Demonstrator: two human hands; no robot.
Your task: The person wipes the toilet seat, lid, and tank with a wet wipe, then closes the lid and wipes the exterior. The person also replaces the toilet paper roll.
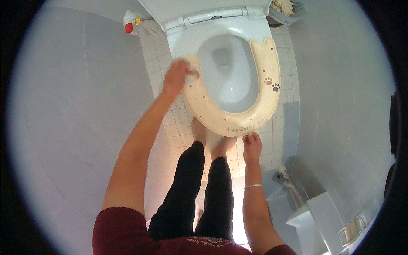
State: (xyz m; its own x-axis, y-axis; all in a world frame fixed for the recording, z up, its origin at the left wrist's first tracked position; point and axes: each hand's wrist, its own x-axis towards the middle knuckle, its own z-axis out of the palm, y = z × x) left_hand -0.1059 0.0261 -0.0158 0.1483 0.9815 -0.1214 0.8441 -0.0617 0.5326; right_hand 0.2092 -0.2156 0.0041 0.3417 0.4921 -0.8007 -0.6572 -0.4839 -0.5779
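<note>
A cream U-shaped toilet seat pad (236,122), printed with paw marks, small hearts and writing, lies along the two sides and front of the white toilet seat (216,28). My left hand (177,76), slightly blurred, is at the pad's left arm, over its outer edge near the upper end. What its fingers grip is hard to make out. At the front rim my right hand (252,146) pinches the pad's edge beside the writing. Inside the ring the toilet bowl (226,79) is visible, and the raised lid (207,7) stands behind.
A lined waste bin (295,12) holding crumpled paper stands behind the toilet at right. A pipe valve with a red cap (128,28) is on the left. My bare feet (223,147) are on the tiled floor (180,114). White pipework (291,188) is at lower right.
</note>
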